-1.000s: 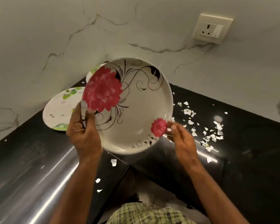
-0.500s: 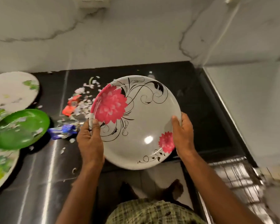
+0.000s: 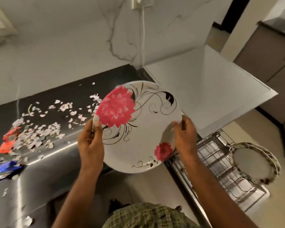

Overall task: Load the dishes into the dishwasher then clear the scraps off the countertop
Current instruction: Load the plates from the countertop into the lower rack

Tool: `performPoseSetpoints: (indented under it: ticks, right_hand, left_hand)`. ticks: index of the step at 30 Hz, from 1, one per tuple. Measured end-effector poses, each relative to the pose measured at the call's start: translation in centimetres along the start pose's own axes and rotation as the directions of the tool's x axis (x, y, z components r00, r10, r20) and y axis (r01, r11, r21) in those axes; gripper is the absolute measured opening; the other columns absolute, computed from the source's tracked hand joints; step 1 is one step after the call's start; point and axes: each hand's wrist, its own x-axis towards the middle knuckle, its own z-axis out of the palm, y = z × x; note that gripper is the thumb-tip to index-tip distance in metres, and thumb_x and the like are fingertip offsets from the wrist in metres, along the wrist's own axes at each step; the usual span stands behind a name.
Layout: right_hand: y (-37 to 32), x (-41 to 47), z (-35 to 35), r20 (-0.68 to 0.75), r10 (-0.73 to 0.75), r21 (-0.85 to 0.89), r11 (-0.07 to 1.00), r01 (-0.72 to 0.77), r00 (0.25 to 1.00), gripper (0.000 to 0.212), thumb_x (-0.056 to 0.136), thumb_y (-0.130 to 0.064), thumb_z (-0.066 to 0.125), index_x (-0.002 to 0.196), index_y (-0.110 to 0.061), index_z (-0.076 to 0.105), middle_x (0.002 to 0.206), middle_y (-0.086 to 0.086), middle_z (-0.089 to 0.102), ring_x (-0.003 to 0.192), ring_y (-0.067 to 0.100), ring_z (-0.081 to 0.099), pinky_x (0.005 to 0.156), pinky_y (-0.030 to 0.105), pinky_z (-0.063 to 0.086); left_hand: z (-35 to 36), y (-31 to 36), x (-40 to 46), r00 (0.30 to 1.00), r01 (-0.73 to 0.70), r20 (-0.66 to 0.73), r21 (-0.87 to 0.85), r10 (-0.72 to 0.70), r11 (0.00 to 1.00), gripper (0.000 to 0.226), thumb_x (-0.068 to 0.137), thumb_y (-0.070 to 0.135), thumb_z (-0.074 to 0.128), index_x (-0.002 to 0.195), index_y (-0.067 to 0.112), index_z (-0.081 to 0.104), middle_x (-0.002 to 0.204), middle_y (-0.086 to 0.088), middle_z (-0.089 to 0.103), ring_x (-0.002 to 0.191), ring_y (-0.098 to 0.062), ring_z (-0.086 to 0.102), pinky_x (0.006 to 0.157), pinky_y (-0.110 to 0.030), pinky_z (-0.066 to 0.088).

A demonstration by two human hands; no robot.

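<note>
Above the table's (image 3: 44,171) near edge, left hand (image 3: 90,143) and right hand (image 3: 185,137) grip the flowered plate (image 3: 143,129) by opposite rims. Right, the dishwasher rack (image 3: 220,163) holds one plate (image 3: 253,163). Scraps (image 3: 39,130) remain uncleared at left.

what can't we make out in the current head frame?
- Counter under the plate: hidden by the plate and both hands.
- Rack near side: cut off behind the right forearm.
- Rack slots: wires too blurred to count.
- Plates in the rack: overlapping rims, count unclear.
- Blue wrapper: cut by the left edge, print blurred.
- Left hand and right hand: fingers behind the plate hidden.
- Scraps: too small to identify.
</note>
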Motion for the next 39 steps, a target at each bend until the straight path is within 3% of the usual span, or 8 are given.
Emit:
performPoseSetpoints:
  ticks: [5,8,11,20,27,32,36,39]
  right_hand:
    - [0.5,1.9,-7.3,-0.028,-0.296,-0.093,0.952,0.292,0.955,0.052,0.1,-0.031,0.069,0.149,-0.029,0.053,0.143,-0.012,0.058,0.131,0.01,0.057,0.113,0.044,0.05]
    - [0.9,2.3,-11.4,0.105,-0.595,-0.209,0.77,0.603,0.797,0.049,0.094,-0.035,0.073,0.139,-0.017,0.064,0.136,-0.001,0.065,0.132,0.016,0.056,0.113,0.046,0.046]
    - [1.6,2.6,-15.8,0.209,-0.64,-0.319,0.67,0.67,0.739,0.037,0.094,-0.043,0.073,0.125,-0.022,0.072,0.12,-0.007,0.071,0.118,0.014,0.06,0.106,0.046,0.044]
    - [8.7,2.9,-28.0,-0.115,-0.267,-0.06,0.963,0.262,0.957,0.007,0.096,-0.031,0.068,0.1,-0.032,0.074,0.102,-0.007,0.07,0.098,0.025,0.071,0.082,0.054,0.061]
    - [12.8,3.5,-36.1,-0.482,0.079,0.275,0.959,0.065,0.872,0.01,0.098,-0.003,0.07,0.106,-0.009,0.07,0.096,0.002,0.077,0.086,0.022,0.077,0.074,0.04,0.067]
    - [13.3,4.5,-40.3,-0.566,0.086,0.146,0.989,-0.003,0.82,0.012,0.097,0.002,0.07,0.108,-0.003,0.072,0.1,0.006,0.075,0.09,0.014,0.077,0.074,0.031,0.065]
    - [14.1,5.1,-41.5,-0.505,0.081,-0.019,0.994,-0.105,0.859,0.027,0.093,0.004,0.073,0.113,-0.013,0.079,0.107,-0.002,0.076,0.099,0.016,0.076,0.086,0.031,0.063]
    - [16.6,5.1,-40.9,-0.493,0.085,-0.298,0.918,-0.26,0.866,0.035,0.094,-0.004,0.074,0.119,-0.029,0.078,0.11,-0.012,0.075,0.103,0.008,0.07,0.091,0.037,0.06]
  left_hand:
    - [8.2,0.9,-3.1,0.948,-0.223,0.279,0.234,0.154,0.946,0.023,0.106,0.017,0.056,0.12,0.024,0.073,0.099,0.019,0.078,0.089,-0.003,0.075,0.07,-0.014,0.056]
    - [13.2,0.7,-4.9,0.858,-0.404,0.465,0.35,0.217,0.845,0.026,0.1,0.021,0.063,0.121,0.036,0.069,0.102,0.044,0.068,0.093,0.013,0.07,0.074,-0.005,0.051]
    - [18.7,0.8,-7.1,0.75,-0.49,0.627,0.314,0.21,0.813,0.028,0.096,0.024,0.066,0.119,0.04,0.069,0.104,0.051,0.063,0.095,0.017,0.068,0.076,-0.002,0.049]
    - [31.2,-2.0,-9.0,0.488,-0.431,0.871,0.299,-0.059,0.852,0.018,0.093,0.021,0.077,0.105,0.035,0.079,0.092,0.024,0.078,0.085,0.003,0.074,0.074,-0.012,0.054]
    - [39.6,-7.3,-6.2,0.338,-0.46,0.914,0.368,-0.223,0.808,0.016,0.103,0.04,0.057,0.11,0.037,0.071,0.078,0.003,0.072,0.07,-0.012,0.066,0.062,-0.033,0.055]
    - [47.9,-9.1,-7.0,0.163,-0.423,0.962,0.268,-0.218,0.866,0.023,0.107,0.027,0.056,0.118,0.042,0.068,0.099,0.015,0.072,0.089,-0.005,0.067,0.069,-0.011,0.051]
    - [53.3,-11.7,-8.7,-0.058,-0.457,0.979,0.148,-0.195,0.877,0.029,0.103,0.027,0.058,0.127,0.036,0.072,0.117,0.016,0.075,0.107,-0.009,0.069,0.091,-0.038,0.061]
    - [56.1,-13.2,-10.8,-0.168,-0.528,0.967,0.075,-0.19,0.846,0.03,0.103,0.019,0.063,0.129,0.027,0.074,0.121,0.007,0.076,0.108,-0.009,0.069,0.099,-0.036,0.056]
